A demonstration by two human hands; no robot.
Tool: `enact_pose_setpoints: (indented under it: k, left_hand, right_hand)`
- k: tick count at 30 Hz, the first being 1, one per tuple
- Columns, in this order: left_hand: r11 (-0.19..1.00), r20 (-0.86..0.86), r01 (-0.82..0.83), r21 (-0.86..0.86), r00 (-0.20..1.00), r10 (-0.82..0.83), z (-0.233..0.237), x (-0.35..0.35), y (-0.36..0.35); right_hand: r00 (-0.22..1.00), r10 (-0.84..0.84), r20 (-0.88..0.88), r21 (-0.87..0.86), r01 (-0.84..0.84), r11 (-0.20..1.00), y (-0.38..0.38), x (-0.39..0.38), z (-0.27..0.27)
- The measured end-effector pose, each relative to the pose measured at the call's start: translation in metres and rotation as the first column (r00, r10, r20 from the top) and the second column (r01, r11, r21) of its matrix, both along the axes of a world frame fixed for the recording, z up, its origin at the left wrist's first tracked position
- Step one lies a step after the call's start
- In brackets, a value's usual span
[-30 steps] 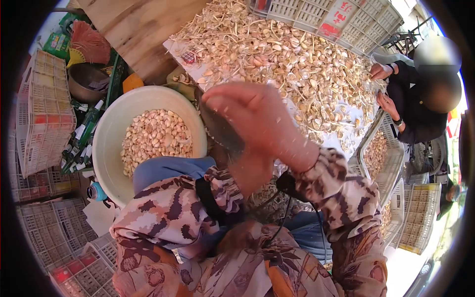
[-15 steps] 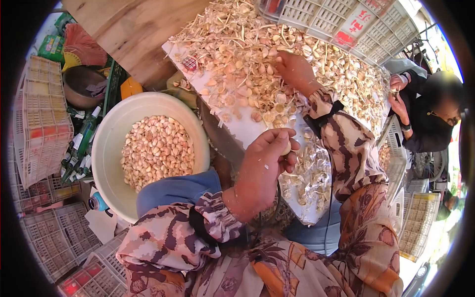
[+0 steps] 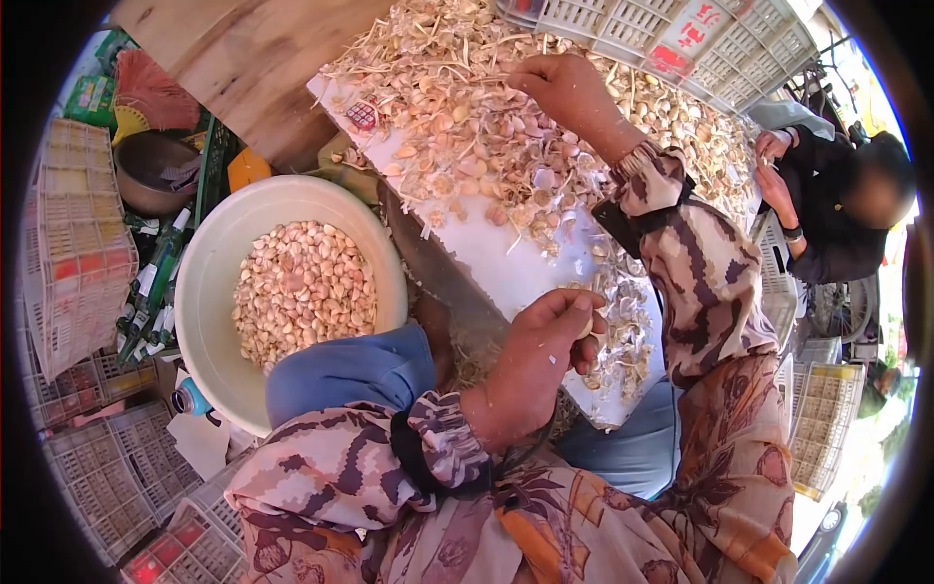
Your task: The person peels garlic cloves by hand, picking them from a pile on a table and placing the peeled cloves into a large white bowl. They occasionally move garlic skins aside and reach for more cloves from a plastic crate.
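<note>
Garlic cloves and loose skins [image 3: 467, 146] are heaped over a white board [image 3: 477, 243]. At the board's near edge my left hand [image 3: 545, 360] is closed round a pale garlic clove [image 3: 586, 329], pinched between thumb and fingers. My right hand [image 3: 569, 88] reaches over the upper part of the heap, its fingers bent together at the skins; what they hold, if anything, is hidden. To the left stands a round pale basin [image 3: 199, 292] with many garlic cloves [image 3: 306, 292] in it.
A plastic crate [image 3: 671, 49] stands at the board's far edge. Another person [image 3: 837, 204] sits at the right, hands close to the heap. Crates [image 3: 83, 263], green bottles [image 3: 161, 273], a brown bowl [image 3: 146, 185] and a red broom [image 3: 156, 92] are at the left.
My right hand has moved up and slightly left over the heap. My left hand has shifted right and down, still with the clove. More bare board shows between them.
</note>
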State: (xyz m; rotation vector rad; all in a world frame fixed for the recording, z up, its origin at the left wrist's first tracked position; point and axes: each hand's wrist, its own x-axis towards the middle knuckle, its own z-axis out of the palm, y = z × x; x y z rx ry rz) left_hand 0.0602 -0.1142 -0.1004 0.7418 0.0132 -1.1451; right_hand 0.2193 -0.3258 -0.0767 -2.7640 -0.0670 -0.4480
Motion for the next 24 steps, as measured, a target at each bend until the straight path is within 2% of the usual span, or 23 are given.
enact_pose_setpoints:
  k: [2, 5, 6, 8, 9, 10, 11, 12, 14, 16, 17, 19, 20, 21, 22, 24]
  left_hand:
    - [1.0, 0.001, -0.024, 0.008, 1.0, 0.024, 0.003, 0.005, 0.001]
    - [0.999, -0.009, -0.048, 0.009, 0.999, 0.048, 0.004, 0.011, 0.003]
    - [0.999, -0.021, -0.049, -0.002, 0.999, 0.049, 0.004, 0.012, 0.005]
    - [0.999, -0.02, -0.049, -0.001, 0.999, 0.049, 0.007, 0.011, 0.007]
    - [0.999, -0.012, -0.045, -0.004, 0.999, 0.044, 0.009, 0.011, 0.006]
    - [0.999, -0.011, -0.049, -0.01, 0.999, 0.049, 0.009, 0.009, 0.006]
    - [1.0, -0.001, -0.027, -0.007, 1.0, 0.027, 0.007, 0.007, 0.006]
    - [1.0, 0.006, -0.006, -0.001, 1.0, 0.006, 0.005, 0.004, 0.005]
    - [0.999, -0.007, 0.025, 0.029, 1.0, -0.025, 0.0, -0.003, 0.004]
    - [0.996, -0.016, 0.062, 0.065, 0.998, -0.061, -0.003, -0.008, 0.001]
    - [0.996, -0.013, 0.051, 0.067, 0.999, -0.051, -0.004, -0.008, 0.001]
    - [0.996, -0.011, 0.041, 0.075, 0.999, -0.041, -0.004, -0.006, 0.003]
    - [0.997, -0.016, 0.031, 0.072, 0.999, -0.03, -0.001, -0.004, 0.004]
    - [0.998, -0.02, 0.02, 0.066, 1.0, -0.019, 0.001, -0.001, 0.005]
    - [0.998, -0.024, 0.017, 0.061, 1.0, -0.015, 0.001, 0.0, 0.005]
    - [0.998, -0.035, 0.034, 0.047, 0.999, -0.033, 0.001, 0.003, 0.007]
  right_hand:
    - [0.979, -0.073, -0.19, -0.22, 0.03, 0.975, -0.023, 0.006, -0.037]
    - [0.966, -0.036, -0.255, -0.291, -0.042, 0.956, -0.018, -0.005, -0.068]
    - [0.966, -0.031, -0.257, -0.288, -0.046, 0.956, -0.017, -0.008, -0.073]
    - [0.996, 0.001, -0.092, -0.13, -0.013, 0.991, -0.015, -0.021, -0.073]
    - [0.995, -0.089, -0.044, -0.185, 0.079, 0.98, -0.015, -0.024, -0.069]
    - [0.996, -0.085, -0.042, -0.191, 0.075, 0.979, -0.015, -0.026, -0.064]
    - [0.99, -0.14, 0.014, 0.098, 0.138, 0.986, -0.018, -0.029, -0.056]
    - [0.977, -0.207, 0.047, 0.383, 0.174, 0.907, -0.012, -0.034, -0.039]
    - [0.961, -0.027, 0.275, 0.527, -0.128, 0.84, 0.024, -0.033, -0.012]
    - [0.963, 0.268, 0.021, 0.605, -0.225, 0.764, 0.075, -0.038, 0.027]
    - [0.963, 0.27, 0.024, 0.608, -0.228, 0.76, 0.075, -0.027, 0.021]
    - [0.951, 0.286, 0.114, 0.401, -0.307, 0.863, 0.065, 0.008, -0.003]
    - [0.951, 0.288, 0.113, 0.403, -0.309, 0.861, 0.052, 0.015, -0.019]
    - [0.96, 0.281, -0.004, 0.166, -0.276, 0.947, 0.03, 0.017, -0.036]
    - [0.963, 0.242, -0.117, -0.087, -0.252, 0.964, 0.014, 0.016, -0.05]
    - [0.96, 0.242, -0.138, -0.16, -0.263, 0.951, 0.009, 0.005, -0.072]
